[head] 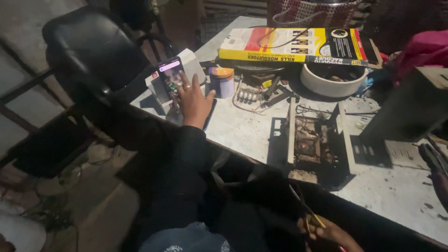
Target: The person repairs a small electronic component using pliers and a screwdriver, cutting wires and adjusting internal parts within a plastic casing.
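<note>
Nearest, low by the lap, the right hand (326, 232) is pinching a thin yellow-handled tool (311, 218) in closed fingers. Farther off, at the pale stone bench (242, 126) edge, the left hand (192, 101) is resting with fingers spread on a lit black smartphone (171, 77), just beside a small orange-lidded jar (221, 81).

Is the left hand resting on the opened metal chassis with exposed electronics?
No, the left hand touches the lit smartphone at the table's left edge, well apart from the opened metal chassis.
</note>
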